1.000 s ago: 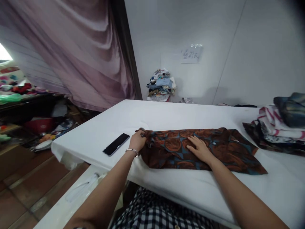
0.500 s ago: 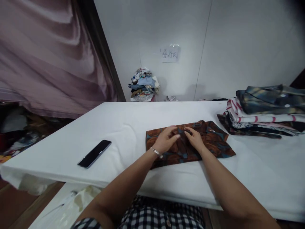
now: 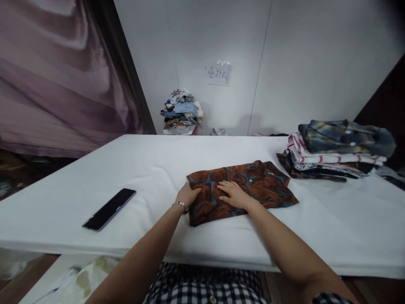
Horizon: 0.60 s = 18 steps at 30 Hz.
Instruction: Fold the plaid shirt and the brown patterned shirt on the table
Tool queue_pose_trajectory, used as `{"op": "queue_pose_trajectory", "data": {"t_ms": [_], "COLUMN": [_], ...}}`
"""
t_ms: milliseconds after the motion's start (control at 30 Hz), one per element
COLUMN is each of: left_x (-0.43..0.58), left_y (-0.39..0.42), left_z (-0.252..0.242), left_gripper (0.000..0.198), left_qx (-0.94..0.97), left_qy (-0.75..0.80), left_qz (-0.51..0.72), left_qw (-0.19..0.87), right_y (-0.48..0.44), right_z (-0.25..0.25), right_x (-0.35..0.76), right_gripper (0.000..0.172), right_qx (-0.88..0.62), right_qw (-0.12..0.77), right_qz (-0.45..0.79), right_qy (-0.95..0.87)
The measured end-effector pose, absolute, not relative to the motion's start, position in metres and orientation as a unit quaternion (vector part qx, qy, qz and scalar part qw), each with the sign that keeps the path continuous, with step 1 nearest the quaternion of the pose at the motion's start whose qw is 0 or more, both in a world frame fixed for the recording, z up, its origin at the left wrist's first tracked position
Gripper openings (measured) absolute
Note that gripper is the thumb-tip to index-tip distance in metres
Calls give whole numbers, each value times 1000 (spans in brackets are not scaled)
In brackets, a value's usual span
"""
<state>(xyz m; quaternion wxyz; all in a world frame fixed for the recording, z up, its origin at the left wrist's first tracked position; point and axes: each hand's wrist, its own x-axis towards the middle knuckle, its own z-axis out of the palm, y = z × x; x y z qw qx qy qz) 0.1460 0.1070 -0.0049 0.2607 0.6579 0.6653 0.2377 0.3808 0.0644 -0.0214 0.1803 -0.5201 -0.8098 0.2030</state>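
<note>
A brown and teal patterned shirt (image 3: 262,183), folded into a long flat shape, lies on the white-covered table in front of me. Its collar end points right. My left hand (image 3: 187,195), with a bracelet on the wrist, holds the shirt's left edge, the thumb on top and the other fingers partly hidden at the edge. Flat on the middle of the shirt rests my right hand (image 3: 233,195), fingers spread. A small pale button shows just right of it.
A stack of folded shirts (image 3: 338,158) stands on the table at right. A dark phone (image 3: 109,210) lies at left on the white cloth (image 3: 152,147). Behind the table, a clothes pile (image 3: 183,112) rises against the wall, left of a paper sign (image 3: 218,74). A pink curtain (image 3: 57,76) hangs at left.
My left hand has moved left from the shirt's middle to its left edge. My right hand has gone from bent fingers near the top edge to lying flat. The view has shifted slightly.
</note>
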Motion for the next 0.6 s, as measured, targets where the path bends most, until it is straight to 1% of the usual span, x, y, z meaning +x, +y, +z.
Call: {"op": "queue_pose_trajectory", "data": {"t_ms": [100, 200, 267, 367, 433, 500, 600], "left_x": [145, 115, 86, 46, 29, 22, 31], "left_y": [106, 100, 96, 88, 84, 83, 88], "left_z": [8, 25, 30, 24, 17, 14, 27], "left_gripper": [31, 33, 35, 33, 31, 29, 30], "left_qx": [654, 649, 639, 622, 616, 615, 613], "left_qy": [649, 648, 669, 715, 731, 731, 712], "left_qz": [276, 310, 311, 260, 229, 225, 269], "left_qw": [273, 251, 218, 186, 184, 191, 212], "right_y": [61, 52, 46, 40, 39, 39, 43], "right_z": [-15, -1, 9, 18, 17, 12, 5], "right_x": [381, 374, 361, 331, 309, 292, 281], "right_gripper": [50, 46, 45, 50, 57, 65, 71], "right_qx": [-517, -496, -475, -431, -406, -406, -423], "right_qw": [211, 287, 337, 391, 401, 387, 379], "right_qz": [222, 261, 325, 480, 573, 646, 709], "right_qy": [-799, -777, -745, -657, -587, -518, -418]}}
